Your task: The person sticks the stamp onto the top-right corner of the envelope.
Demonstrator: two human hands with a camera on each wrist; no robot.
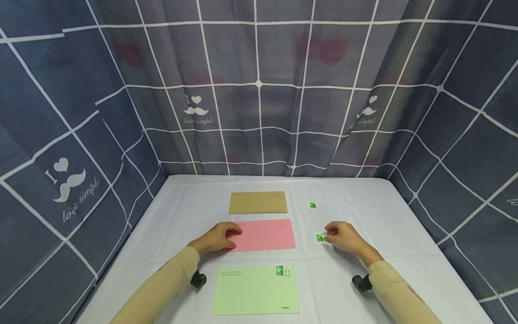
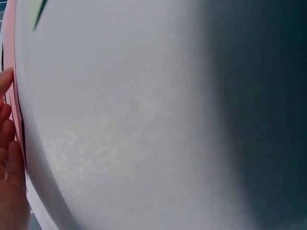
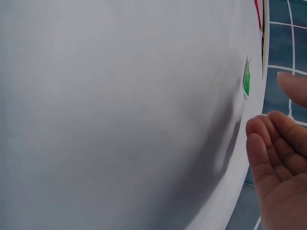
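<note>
A pink envelope (image 1: 265,236) lies flat in the middle of the table. At its left end is my left hand (image 1: 218,236), thumb and fingers spread apart along the edge; the left wrist view shows the fingers (image 2: 16,163) right at the paper's edge. My right hand (image 1: 344,236) hovers over the cloth to the right, fingers loosely bent with a gap between thumb and fingers. Just beside its fingertips is a small green stamp (image 1: 319,237) with a white border, also visible in the right wrist view (image 3: 247,81). Nothing shows between the right thumb and fingers.
Nearer to me lies a light green envelope (image 1: 255,292) with a green stamp (image 1: 279,270) at its upper right, beside the printed box. Behind the pink one is a brown envelope (image 1: 258,202). Another green stamp (image 1: 313,204) lies back right on the white tablecloth (image 1: 348,193). Checked curtains (image 1: 238,108) surround the table.
</note>
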